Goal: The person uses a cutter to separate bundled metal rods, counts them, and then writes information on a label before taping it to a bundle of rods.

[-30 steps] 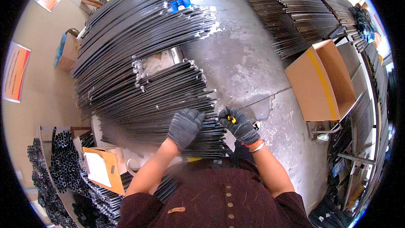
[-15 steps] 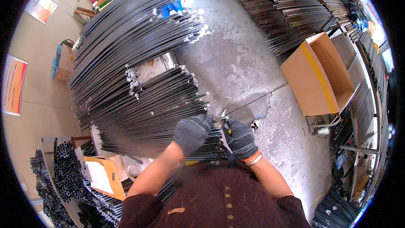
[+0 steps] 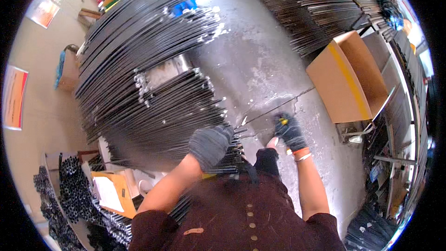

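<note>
Yellow object (image 3: pixel 284 121) indistinct in right hand (image 3: pixel 290 133)

- Left hand (image 3: pixel 211 145): dark grey knitted fabric glove (image 3: pixel 205 152).
- Right hand (image 3: pixel 290 130): matching knitted glove (image 3: pixel 294 138) with orange edge (image 3: pixel 301 151); thin white wristband (image 3: pixel 304 157).
- Dark maroon fabric shirt (image 3: pixel 218 214): short sleeves (image 3: pixel 151 230), column of round brass-toned buttons (image 3: pixel 252 226), small tan oblong patch (image 3: pixel 193 231).

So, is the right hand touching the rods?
Apart: in the head view, the right hand is off to the right of the ends of the rods, with bare floor showing between.
</note>
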`<state>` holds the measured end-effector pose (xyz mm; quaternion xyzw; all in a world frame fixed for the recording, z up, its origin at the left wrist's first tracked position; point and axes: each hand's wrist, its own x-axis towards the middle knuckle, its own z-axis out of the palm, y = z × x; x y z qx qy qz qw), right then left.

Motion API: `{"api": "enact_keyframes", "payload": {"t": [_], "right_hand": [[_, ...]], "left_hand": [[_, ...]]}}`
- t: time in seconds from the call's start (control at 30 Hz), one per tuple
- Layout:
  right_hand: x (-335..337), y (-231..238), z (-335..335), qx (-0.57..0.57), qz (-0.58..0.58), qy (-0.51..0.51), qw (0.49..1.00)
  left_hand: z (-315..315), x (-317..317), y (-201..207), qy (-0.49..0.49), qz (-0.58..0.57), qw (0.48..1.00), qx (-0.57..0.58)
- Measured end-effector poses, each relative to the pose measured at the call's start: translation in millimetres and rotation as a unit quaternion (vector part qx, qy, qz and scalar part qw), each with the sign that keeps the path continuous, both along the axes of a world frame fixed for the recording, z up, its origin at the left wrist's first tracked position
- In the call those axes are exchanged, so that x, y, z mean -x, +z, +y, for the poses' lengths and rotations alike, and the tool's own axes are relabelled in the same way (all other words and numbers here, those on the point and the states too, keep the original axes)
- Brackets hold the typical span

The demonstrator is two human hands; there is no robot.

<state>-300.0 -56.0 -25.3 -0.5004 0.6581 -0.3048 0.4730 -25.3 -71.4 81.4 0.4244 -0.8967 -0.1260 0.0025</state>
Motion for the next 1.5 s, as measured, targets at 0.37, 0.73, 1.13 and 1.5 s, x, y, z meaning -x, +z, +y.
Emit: {"api": "enact_keyframes", "payload": {"t": [0.37,0.73,1.13,1.5], "right_hand": [[-51,-22,-3,0.092,-0.03,0.083,0.992],[-115,-48,-39,-0.043,-0.245,0.05,0.967],[-74,7,14,0.288,0.048,0.044,0.955],[-62,-16,29,0.285,0.255,0.1,0.919]], "left_hand": [[27,-32,-59,-0.001,0.047,0.994,0.096],[14,-62,-76,0.134,0.038,0.985,0.1],[-3,-42,-37,0.007,-0.039,0.993,0.11],[-4,0,0,0.018,-0.038,0.998,-0.042]]}}
